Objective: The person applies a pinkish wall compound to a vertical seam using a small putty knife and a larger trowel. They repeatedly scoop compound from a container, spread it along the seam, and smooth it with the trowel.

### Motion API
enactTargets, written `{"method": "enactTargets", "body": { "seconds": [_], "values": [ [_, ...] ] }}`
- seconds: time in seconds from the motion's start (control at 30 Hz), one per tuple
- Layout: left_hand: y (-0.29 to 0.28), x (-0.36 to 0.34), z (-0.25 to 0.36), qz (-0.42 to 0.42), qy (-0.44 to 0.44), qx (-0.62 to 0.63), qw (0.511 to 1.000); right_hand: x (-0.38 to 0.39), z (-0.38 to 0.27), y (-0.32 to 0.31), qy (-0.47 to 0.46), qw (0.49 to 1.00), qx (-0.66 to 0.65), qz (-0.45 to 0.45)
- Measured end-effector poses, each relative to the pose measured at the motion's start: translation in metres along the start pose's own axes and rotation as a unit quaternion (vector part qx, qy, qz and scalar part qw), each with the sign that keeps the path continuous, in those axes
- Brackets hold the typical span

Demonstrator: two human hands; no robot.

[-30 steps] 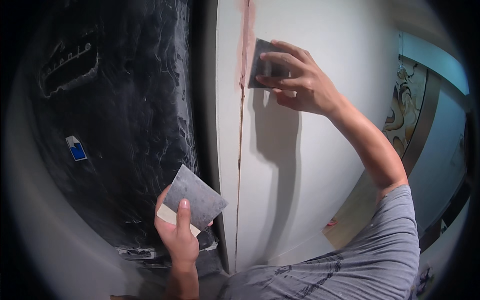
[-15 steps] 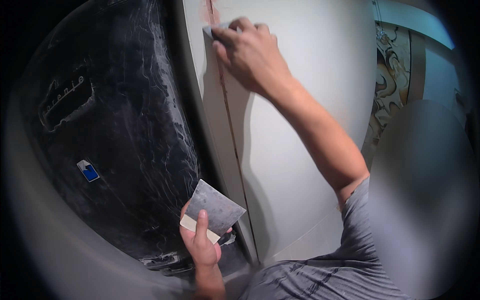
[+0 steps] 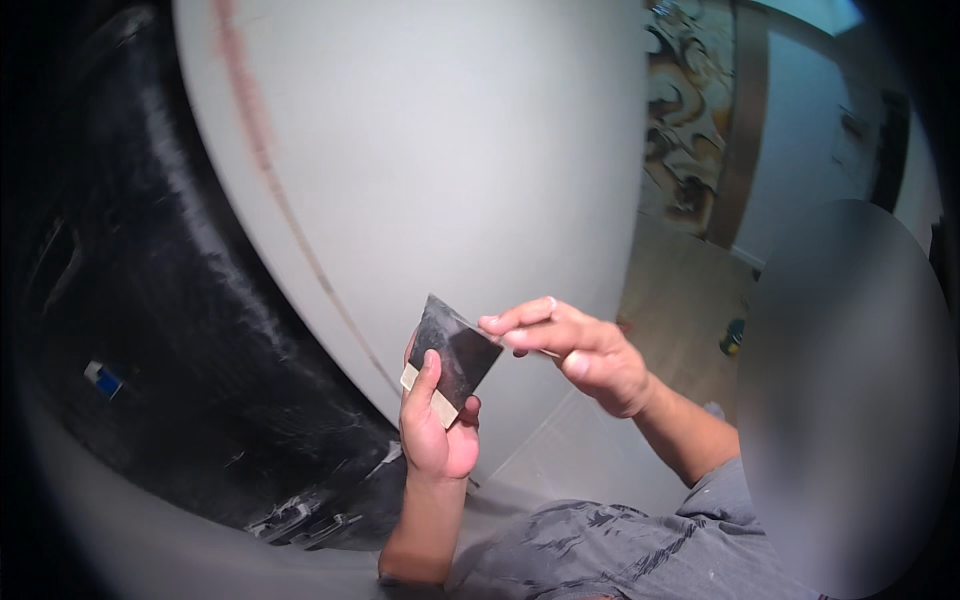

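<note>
My left hand [image 3: 440, 435] holds a square dark-grey metal scraper [image 3: 460, 350] with a cream handle strip, its thumb over the face, low in the middle of the head view. Beside it my right hand [image 3: 595, 365] has bent fingertips at that scraper's upper right corner; it appears to grip a second scraper edge-on, mostly hidden by the fingers. Behind both is a white panel [image 3: 450, 150] with a long narrow seam [image 3: 310, 255], streaked pink [image 3: 245, 85] toward the top.
A black scuffed surface [image 3: 200, 390] with a small blue-and-white label [image 3: 105, 380] runs along the left. At the right are a patterned panel [image 3: 685, 120], a pale wall [image 3: 805, 170] and a wooden floor [image 3: 680, 320] with small objects on it. A large blurred area covers the right edge.
My right hand has come down from high on the seam to meet the scraper in my left hand, which is now higher in the view. The camera's view has shifted.
</note>
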State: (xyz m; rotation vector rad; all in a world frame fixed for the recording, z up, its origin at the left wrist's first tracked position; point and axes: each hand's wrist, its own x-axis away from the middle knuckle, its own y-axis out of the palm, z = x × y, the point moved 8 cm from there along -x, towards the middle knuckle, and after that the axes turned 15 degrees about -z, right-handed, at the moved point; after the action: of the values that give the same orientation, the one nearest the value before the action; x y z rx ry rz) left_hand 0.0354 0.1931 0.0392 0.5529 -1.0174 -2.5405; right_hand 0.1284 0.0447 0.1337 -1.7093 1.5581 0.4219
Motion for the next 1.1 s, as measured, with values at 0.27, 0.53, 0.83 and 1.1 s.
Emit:
{"method": "enactTargets", "body": {
  "seconds": [0.27,0.53,0.83,1.1],
  "values": [
    [0.112,0.019,-0.16,-0.135,-0.12,0.003,0.984,0.235,-0.083,-0.089,0.278,0.887,0.311,0.197],
    [0.17,0.167,-0.464,-0.172,-0.421,-0.039,0.89,0.553,-0.108,-0.001,-0.024,0.761,-0.322,0.562],
    [0.17,0.213,-0.539,-0.153,-0.505,-0.195,0.827,0.806,-0.227,0.121,0.488,0.457,0.193,0.718],
    [0.121,0.221,-0.468,-0.056,-0.484,-0.211,0.847,0.917,-0.297,0.188,0.724,0.107,0.406,0.548]
  ]
}}
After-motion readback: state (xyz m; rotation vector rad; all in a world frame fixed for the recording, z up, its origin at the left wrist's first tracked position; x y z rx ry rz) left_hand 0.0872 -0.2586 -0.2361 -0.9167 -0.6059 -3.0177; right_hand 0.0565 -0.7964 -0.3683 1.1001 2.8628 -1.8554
